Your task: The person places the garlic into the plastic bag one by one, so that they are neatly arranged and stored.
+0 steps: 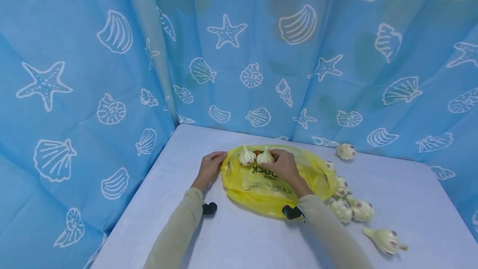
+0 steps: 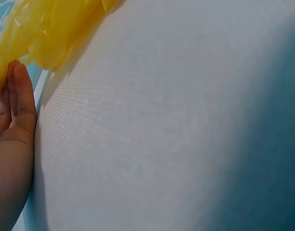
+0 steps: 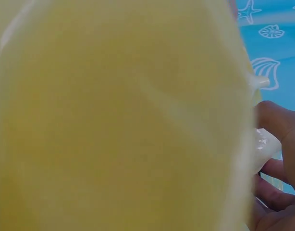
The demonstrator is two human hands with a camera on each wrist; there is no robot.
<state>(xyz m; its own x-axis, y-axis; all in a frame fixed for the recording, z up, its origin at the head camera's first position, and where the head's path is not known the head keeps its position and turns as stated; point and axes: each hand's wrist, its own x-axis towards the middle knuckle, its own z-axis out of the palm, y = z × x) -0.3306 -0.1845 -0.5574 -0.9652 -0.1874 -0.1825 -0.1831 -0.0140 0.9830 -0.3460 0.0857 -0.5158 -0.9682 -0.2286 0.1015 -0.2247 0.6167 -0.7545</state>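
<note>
A yellow plastic bag (image 1: 239, 196) with dark print lies on the table in the head view. My left hand (image 1: 210, 168) is at its left edge, pinching the plastic; in the left wrist view, the bag (image 2: 56, 29) partly covers the fingertips of that hand (image 2: 15, 115). My right hand (image 1: 285, 165) grips a garlic bulb (image 1: 264, 157) over the bag. Beside it, a second garlic bulb (image 1: 246, 156) sits on the bag, stem up. Close to the right wrist camera, blurred yellow plastic (image 3: 123, 115) hides much of the held bulb (image 3: 264, 147).
Several garlic bulbs lie right of the bag, among them a pair (image 1: 360, 209) touching. One bulb (image 1: 386, 240) lies nearer the front, another (image 1: 346, 152) at the back edge. Blue curtains (image 1: 231, 74) with white shell patterns stand behind and left of the white table (image 1: 239, 244).
</note>
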